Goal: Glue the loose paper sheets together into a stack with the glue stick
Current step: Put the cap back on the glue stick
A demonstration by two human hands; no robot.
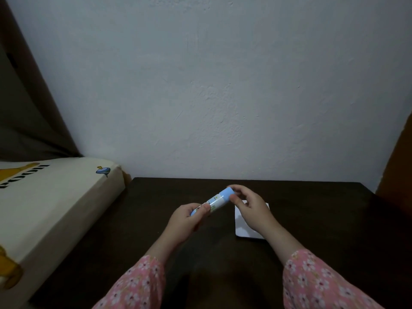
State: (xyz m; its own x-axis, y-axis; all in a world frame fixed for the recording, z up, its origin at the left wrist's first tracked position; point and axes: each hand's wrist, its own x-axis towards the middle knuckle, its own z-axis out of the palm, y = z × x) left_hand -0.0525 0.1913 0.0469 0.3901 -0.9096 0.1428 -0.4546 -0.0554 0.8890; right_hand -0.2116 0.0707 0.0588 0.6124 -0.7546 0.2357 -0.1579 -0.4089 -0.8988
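A glue stick (217,200) with a light blue cap and a white printed label is held tilted above the dark table (312,219). My left hand (189,218) grips its lower body. My right hand (249,208) pinches the blue cap at the upper end with thumb and fingers. Under my right hand lie white paper sheets (244,228) flat on the table, partly hidden by the hand and wrist; how many there are I cannot tell.
A cream cushion or mattress (55,208) with printed letters and a small blue picture borders the table on the left. A pale wall (223,85) stands right behind the table's far edge. A brown curtain (26,119) hangs at the far left.
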